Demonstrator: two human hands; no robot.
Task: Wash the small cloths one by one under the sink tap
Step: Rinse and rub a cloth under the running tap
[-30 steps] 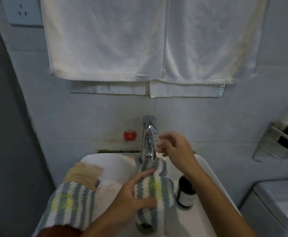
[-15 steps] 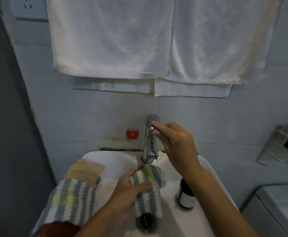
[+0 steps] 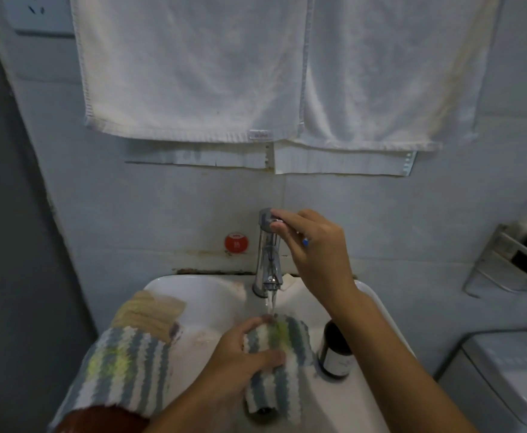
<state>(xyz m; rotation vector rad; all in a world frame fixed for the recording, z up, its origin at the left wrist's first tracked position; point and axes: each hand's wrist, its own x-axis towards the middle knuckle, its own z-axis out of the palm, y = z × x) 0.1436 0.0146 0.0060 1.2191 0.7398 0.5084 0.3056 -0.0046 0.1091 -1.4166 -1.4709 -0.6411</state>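
Tap (image 3: pixel 268 254) running, thin stream landing on far end of striped cloth (image 3: pixel 276 360) in the sink (image 3: pixel 193 289). Left hand (image 3: pixel 240 360) grasps cloth mid-length, thumb over top. Right hand (image 3: pixel 313 248) on tap handle, fingers curled round it. Second cloth (image 3: pixel 124 364) draped over sink's left rim w/ a beige one (image 3: pixel 149 312) behind; bottle (image 3: pixel 334 353) right. Judgement: cloth soft, limp, heavier when soaked, prob. slippery; best bunched in a full-hand grip at middle, not by an edge.
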